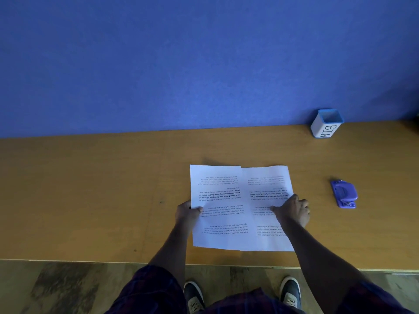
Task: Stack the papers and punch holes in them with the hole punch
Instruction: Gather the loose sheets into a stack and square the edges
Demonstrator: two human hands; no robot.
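Observation:
Two white printed sheets lie side by side on the wooden table, overlapping in the middle. The left paper [217, 207] covers part of the right paper [269, 184]. My left hand [187, 213] grips the left sheet's left edge, thumb on top. My right hand [293, 210] pinches the right sheet at its right edge, thumb pressing on the page. A purple hole punch [344, 194] rests on the table to the right, apart from the papers and from both hands.
A small white container with a blue rim, marked BIN [326, 123], stands at the back right against the blue wall [181, 64]. The table's front edge [90, 261] runs just below the papers. Floor and my shoes show beneath it.

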